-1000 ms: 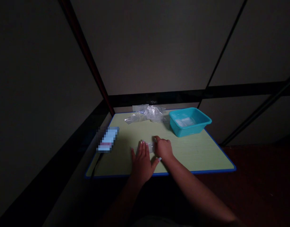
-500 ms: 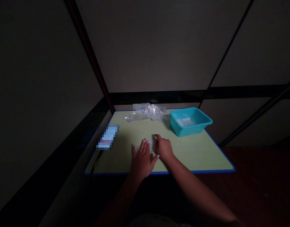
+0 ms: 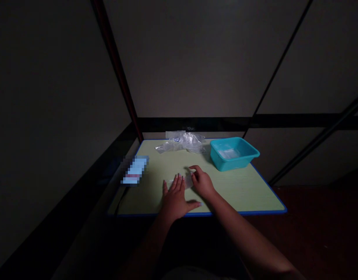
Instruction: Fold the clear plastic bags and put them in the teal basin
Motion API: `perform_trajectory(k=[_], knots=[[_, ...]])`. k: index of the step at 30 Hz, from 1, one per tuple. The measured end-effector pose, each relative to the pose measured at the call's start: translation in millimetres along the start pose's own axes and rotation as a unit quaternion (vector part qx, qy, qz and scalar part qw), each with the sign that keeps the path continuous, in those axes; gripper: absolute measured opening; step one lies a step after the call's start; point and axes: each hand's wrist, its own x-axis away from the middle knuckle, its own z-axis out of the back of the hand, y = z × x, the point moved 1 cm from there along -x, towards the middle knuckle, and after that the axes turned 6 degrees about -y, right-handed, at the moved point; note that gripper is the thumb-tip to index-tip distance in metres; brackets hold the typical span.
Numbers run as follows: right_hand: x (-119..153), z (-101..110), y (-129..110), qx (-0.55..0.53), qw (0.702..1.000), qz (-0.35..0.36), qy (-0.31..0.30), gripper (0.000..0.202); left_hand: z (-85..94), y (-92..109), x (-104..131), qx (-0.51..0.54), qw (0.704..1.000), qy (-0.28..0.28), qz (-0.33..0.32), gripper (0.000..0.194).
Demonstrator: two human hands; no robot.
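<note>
My left hand (image 3: 175, 199) lies flat, fingers spread, on a small clear plastic piece (image 3: 188, 181) near the front middle of the table. My right hand (image 3: 202, 182) is at the right end of that piece, its index finger stretched out to the left and the other fingers curled. Whether it pinches the plastic is too small to tell. Behind the hands, crumpled clear plastic bags (image 3: 190, 140) lie along the table's back edge. A turquoise basin (image 3: 231, 163) stands at the back right with flat clear plastic (image 3: 229, 153) inside.
The pale green table (image 3: 240, 194) has a blue rim. A blurred, lit phone-like device (image 3: 135, 171) is at its left edge, with a dark cord running down from it. Panelled walls (image 3: 190, 70) rise behind and to the left.
My left thumb has spread out further to the right. My right hand's fingers have shifted and bent slightly over the plastic. The view has tilted a little.
</note>
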Motion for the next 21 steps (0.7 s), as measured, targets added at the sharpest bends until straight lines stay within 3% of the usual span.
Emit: perform_trajectory(k=[8, 14, 16, 21], knots=[[-4, 0, -31, 0.072, 0.993, 0.089, -0.032, 0.030, -2.9, -1, 0, 0.007, 1.000, 0.007, -0.020, 0.101], [-13, -17, -46, 0.122, 0.971, 0.157, -0.130, 0.034, 4.1, 4, 5, 0.054, 0.998, 0.003, -0.012, 0.090], [-15, -17, -44, 0.093, 0.968, 0.171, -0.160, 0.032, 5.3, 5, 5, 0.062, 0.998, 0.007, -0.009, 0.088], [-24, 0, -22, -0.094, 0.953, 0.199, -0.207, 0.032, 0.3, 4, 4, 0.042, 0.999, 0.018, -0.007, 0.094]])
